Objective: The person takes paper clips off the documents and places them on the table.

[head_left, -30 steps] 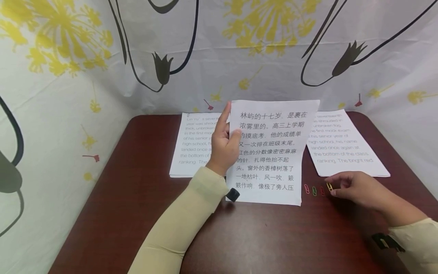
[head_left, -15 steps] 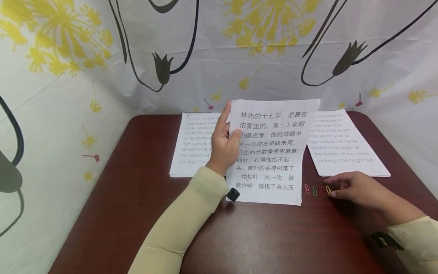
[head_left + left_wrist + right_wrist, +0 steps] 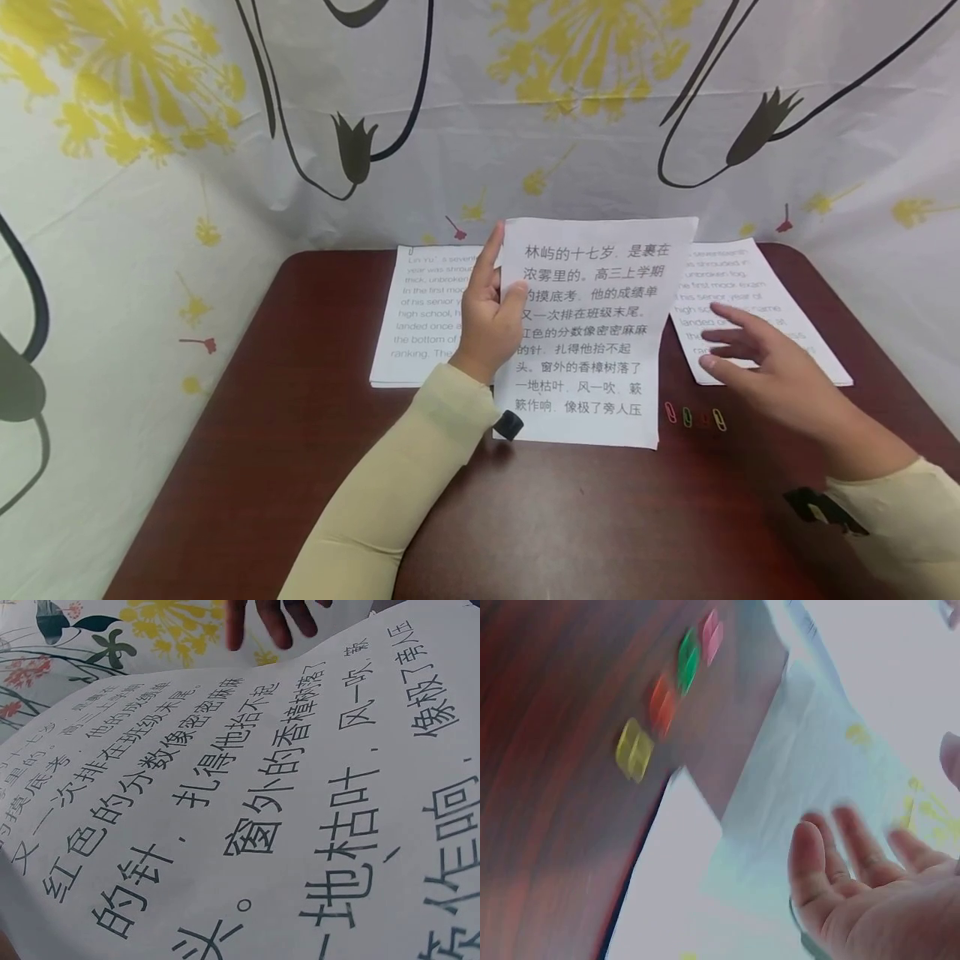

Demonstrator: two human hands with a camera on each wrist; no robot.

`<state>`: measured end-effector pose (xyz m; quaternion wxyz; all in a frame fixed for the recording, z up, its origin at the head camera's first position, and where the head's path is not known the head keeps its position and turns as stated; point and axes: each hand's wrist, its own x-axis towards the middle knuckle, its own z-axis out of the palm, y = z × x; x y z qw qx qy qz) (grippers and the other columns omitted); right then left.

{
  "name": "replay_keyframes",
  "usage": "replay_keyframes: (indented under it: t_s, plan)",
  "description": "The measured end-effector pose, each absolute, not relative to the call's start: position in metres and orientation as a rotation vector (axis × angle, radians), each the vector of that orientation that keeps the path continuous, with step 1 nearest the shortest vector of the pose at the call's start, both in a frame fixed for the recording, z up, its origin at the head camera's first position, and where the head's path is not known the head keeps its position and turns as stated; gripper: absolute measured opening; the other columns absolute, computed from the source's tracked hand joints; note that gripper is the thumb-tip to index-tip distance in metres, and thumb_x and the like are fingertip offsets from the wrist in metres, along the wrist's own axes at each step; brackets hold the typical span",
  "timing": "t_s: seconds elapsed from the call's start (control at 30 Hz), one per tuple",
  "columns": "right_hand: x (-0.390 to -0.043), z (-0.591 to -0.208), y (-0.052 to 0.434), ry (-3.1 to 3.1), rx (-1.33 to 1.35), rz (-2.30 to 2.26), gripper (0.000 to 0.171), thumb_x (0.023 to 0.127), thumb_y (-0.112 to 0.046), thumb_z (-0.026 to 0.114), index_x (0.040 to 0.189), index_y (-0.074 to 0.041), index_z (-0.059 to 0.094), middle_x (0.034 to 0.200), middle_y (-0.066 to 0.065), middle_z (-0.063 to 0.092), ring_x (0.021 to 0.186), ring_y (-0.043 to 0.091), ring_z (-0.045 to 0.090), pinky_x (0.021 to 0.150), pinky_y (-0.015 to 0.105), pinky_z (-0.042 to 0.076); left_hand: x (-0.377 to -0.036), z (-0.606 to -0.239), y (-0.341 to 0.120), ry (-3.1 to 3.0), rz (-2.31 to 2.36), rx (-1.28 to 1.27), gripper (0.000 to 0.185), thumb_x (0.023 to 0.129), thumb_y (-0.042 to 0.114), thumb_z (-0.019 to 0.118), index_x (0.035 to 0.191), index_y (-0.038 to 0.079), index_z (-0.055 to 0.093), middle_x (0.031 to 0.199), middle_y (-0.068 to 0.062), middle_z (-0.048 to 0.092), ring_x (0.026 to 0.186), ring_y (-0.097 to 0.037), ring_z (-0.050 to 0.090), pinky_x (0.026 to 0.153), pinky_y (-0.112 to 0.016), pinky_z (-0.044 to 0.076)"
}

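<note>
In the head view my left hand [image 3: 491, 325] grips the left edge of a raised sheaf of paper [image 3: 585, 375], thumb across the front. Large Chinese print covers the sheaf, which also fills most of the left wrist view. My right hand [image 3: 787, 387] is open, fingers spread and holding nothing, and overlaps the right-hand paper stack [image 3: 716, 275] in the head view. Near it on the table lie a row of paper clips: a pink clip [image 3: 712, 636], a green clip [image 3: 688, 661], a red clip [image 3: 661, 706] and a yellow clip [image 3: 634, 750].
Another stack of English-printed paper [image 3: 420, 333] lies at the back left, partly behind my left hand, with a small clip [image 3: 411, 250] at its top corner. A patterned curtain [image 3: 525, 83] hangs behind the dark wooden table [image 3: 555, 525].
My right hand was down at the yellow paper clip; it has let go and lifted away towards the right-hand stack. The yellow clip now lies in the row. The left hand holds still.
</note>
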<state>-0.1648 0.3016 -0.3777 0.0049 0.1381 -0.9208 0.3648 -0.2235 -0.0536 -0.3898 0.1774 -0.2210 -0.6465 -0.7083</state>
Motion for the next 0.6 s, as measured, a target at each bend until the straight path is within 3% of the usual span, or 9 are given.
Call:
replay_keyframes:
  t_s: [0.1,0.17,0.2,0.3,0.4,0.5,0.6]
  plan:
    - [-0.166,-0.375,0.285,-2.851,0.492,1.353,0.1,0.099,-0.01,0.073,0.172,-0.023,0.006,0.159,0.035,0.04,0.139,0.03,0.057,0.088,0.0,0.043,-0.225,-0.39,-0.055,-1.82,-2.009,-0.63,0.081,0.103,-0.006,0.047,0.169,0.035,0.024,0.122,-0.018,0.075,0.066,-0.031,0.072,0.042,-0.027,0.038]
    - [-0.167,-0.375,0.274,-2.807,0.534,1.449,0.108,0.098,-0.006,0.074,0.171,-0.031,-0.003,0.164,0.034,0.033,0.144,0.051,0.046,0.093,0.002,0.043,-0.225,-0.39,-0.055,-1.812,-2.016,-0.631,0.082,0.103,-0.006,0.047,0.169,0.035,0.024,0.122,-0.019,0.075,0.066,-0.032,0.072,0.043,-0.027,0.039]
    - [-0.167,-0.376,0.27,-2.781,0.555,1.49,0.11,0.098,-0.005,0.073,0.17,-0.032,-0.005,0.165,0.033,0.033,0.143,0.053,0.045,0.095,0.003,0.044,-0.225,-0.39,-0.055,-1.81,-2.018,-0.63,0.082,0.102,-0.006,0.047,0.169,0.035,0.024,0.122,-0.019,0.075,0.066,-0.032,0.072,0.043,-0.027,0.039]
    - [-0.168,-0.379,0.259,-2.714,0.598,1.567,0.111,0.098,0.001,0.07,0.169,-0.035,-0.007,0.161,0.032,0.039,0.138,0.028,0.058,0.095,0.009,0.05,-0.225,-0.39,-0.055,-1.811,-2.024,-0.626,0.082,0.103,-0.006,0.047,0.169,0.035,0.023,0.123,-0.018,0.075,0.062,-0.031,0.069,0.043,-0.026,0.039]
    - [-0.168,-0.38,0.252,-2.68,0.594,1.595,0.109,0.099,0.003,0.068,0.169,-0.037,-0.005,0.148,0.028,0.054,0.115,0.006,0.067,0.087,0.016,0.058,-0.226,-0.39,-0.056,-1.824,-2.024,-0.602,0.082,0.103,-0.007,0.046,0.169,0.036,0.023,0.123,-0.017,0.075,0.063,-0.03,0.07,0.043,-0.026,0.039]
    - [-0.168,-0.381,0.248,-2.668,0.582,1.582,0.107,0.099,0.004,0.067,0.169,-0.038,-0.002,0.132,0.023,0.064,0.099,0.009,0.074,0.077,0.022,0.062,-0.226,-0.389,-0.056,-1.829,-2.038,-0.556,0.083,0.103,-0.007,0.046,0.169,0.038,0.022,0.12,-0.017,0.076,0.068,-0.031,0.074,0.043,-0.026,0.041]
    - [-0.167,-0.381,0.246,-2.663,0.626,1.575,0.105,0.1,0.005,0.065,0.17,-0.034,-0.003,0.126,0.027,0.067,0.095,0.012,0.077,0.075,0.025,0.063,-0.226,-0.388,-0.056,-1.836,-2.058,-0.496,0.084,0.103,-0.006,0.046,0.168,0.043,0.023,0.117,-0.016,0.076,0.073,-0.03,0.077,0.045,-0.026,0.046]
